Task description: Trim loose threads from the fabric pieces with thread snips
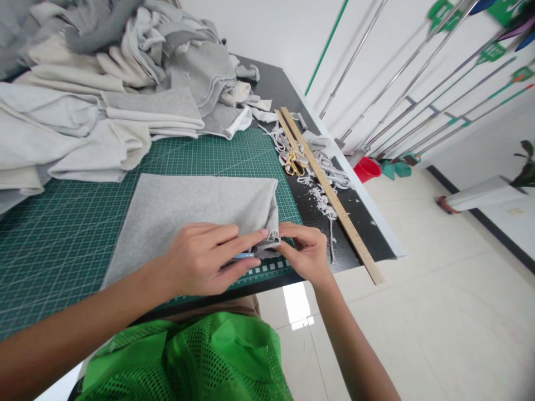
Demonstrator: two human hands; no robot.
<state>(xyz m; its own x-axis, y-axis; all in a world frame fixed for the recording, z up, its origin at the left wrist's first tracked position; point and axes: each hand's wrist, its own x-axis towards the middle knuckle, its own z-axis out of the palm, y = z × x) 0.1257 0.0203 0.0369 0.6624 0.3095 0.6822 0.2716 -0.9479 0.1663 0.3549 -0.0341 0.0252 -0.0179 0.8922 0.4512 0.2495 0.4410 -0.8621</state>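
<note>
A folded piece of light grey fabric [200, 200] lies on the green cutting mat [196, 156] in front of me. At its near right corner, my right hand [304, 248] pinches the gathered edge between thumb and fingers. My left hand [213, 256] reaches in from the left, index finger stretched to that same edge. Between its thumb and fingers shows a small blue-handled tool [244, 255]; most of it is hidden, so I cannot tell its kind. The two hands' fingertips nearly meet at the corner.
Grey and cream fabric pieces [159, 106] are heaped at the back left. To the right lie gold-handled scissors [293, 164], a long wooden ruler [334, 195] overhanging the table edge, and thread scraps [321, 201]. A red bucket [366, 169] stands on the floor by mop handles.
</note>
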